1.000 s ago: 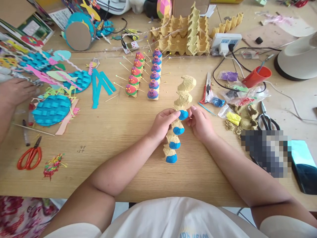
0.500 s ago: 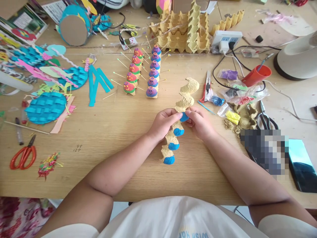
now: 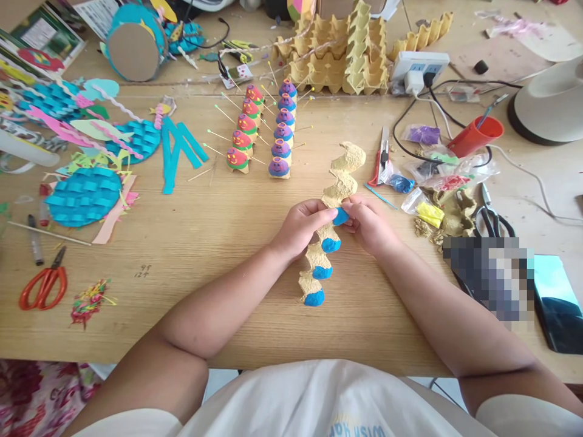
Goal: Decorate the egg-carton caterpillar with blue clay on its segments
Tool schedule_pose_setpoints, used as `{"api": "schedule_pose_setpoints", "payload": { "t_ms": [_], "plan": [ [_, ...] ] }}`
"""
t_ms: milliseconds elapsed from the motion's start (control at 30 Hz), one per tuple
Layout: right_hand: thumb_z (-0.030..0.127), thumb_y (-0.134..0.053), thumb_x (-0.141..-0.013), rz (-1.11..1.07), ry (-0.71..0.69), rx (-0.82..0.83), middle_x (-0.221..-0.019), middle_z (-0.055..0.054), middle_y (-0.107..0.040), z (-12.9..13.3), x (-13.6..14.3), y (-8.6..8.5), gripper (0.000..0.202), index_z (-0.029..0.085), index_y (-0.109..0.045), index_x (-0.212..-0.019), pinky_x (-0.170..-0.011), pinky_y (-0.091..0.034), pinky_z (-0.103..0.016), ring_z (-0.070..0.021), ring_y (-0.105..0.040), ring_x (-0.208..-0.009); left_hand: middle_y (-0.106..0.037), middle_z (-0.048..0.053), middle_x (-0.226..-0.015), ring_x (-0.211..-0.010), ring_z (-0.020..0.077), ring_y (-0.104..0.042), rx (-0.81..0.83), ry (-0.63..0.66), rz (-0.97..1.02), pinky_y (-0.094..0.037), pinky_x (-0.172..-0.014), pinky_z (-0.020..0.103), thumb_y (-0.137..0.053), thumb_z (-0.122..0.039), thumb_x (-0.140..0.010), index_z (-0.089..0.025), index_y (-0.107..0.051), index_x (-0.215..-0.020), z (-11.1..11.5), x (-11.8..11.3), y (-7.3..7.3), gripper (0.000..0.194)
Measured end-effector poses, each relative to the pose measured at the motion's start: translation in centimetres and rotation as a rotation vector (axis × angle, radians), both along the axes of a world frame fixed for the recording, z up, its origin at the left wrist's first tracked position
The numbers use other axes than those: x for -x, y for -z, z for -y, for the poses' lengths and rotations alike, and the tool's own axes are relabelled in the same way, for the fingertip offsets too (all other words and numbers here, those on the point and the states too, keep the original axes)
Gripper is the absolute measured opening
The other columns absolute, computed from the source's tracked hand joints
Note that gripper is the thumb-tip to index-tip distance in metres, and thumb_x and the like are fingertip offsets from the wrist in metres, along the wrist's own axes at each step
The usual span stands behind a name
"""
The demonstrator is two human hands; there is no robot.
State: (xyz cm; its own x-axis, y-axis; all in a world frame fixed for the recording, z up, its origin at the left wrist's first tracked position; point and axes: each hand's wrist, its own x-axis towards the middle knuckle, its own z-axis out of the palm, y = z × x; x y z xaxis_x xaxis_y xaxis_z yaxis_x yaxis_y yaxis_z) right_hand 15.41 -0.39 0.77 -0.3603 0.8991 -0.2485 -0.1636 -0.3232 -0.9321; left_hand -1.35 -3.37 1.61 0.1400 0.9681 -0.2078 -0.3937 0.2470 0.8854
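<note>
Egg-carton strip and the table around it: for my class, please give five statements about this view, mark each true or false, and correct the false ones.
1. The left hand and right hand both touch the egg-carton strip. True.
2. The strip's blue covering is at its far end. False: the blue is on the nearer part; the far end is bare.
3. The red-and-green row stands left of the purple-and-blue row. True.
4. The yellow packet lies left of both hands. False: it lies to their right.
5. The orange-handled scissors lie on the table's left side. True.
</note>
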Motion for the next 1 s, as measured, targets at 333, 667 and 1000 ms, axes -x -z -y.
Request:
{"api": "schedule_pose_setpoints", "payload": {
  "t_ms": [333,667,1000],
  "plan": [
    [0.063,-0.087,-0.08,-0.03,-0.004,0.017,-0.066,0.005,-0.035,0.01,0.07,-0.25,0.061,0.026,-0.041,-0.066,-0.055,-0.02,-0.029,-0.0115,-0.03,-0.06,-0.062,-0.002,-0.062,-0.053,0.0081,-0.045,0.02,-0.019,-0.047,-0.03,-0.052,0.027,-0.102,-0.06,-0.068,-0.021,-0.069,-0.067,-0.08,0.21,0.87,0.051],
    [0.064,-0.09,-0.077,-0.026,0.068,0.035,-0.066,0.006,-0.034,0.08,0.28,-0.17,0.062,0.026,-0.042,-0.068,-0.055,-0.019,-0.029,-0.0117,-0.028,-0.061,-0.055,-0.005,-0.06,-0.055,0.0087,-0.046,-0.021,-0.022,0.011,-0.045,-0.06,0.026,-0.101,-0.06,-0.074,-0.021,-0.072,-0.07,-0.02,-0.11,0.87,0.048],
    [0.057,-0.093,-0.076,-0.017,0.003,0.0,-0.063,0.007,-0.038,0.08,-0.01,-0.33,0.059,0.025,-0.045,-0.067,-0.056,-0.019,-0.028,-0.0106,-0.03,-0.058,-0.065,-0.002,-0.065,-0.067,0.0124,-0.065,-0.039,-0.004,0.008,-0.053,-0.068,0.026,-0.102,-0.056,-0.073,-0.02,-0.076,-0.071,0.05,-0.1,0.63,0.044]
  ]
}}
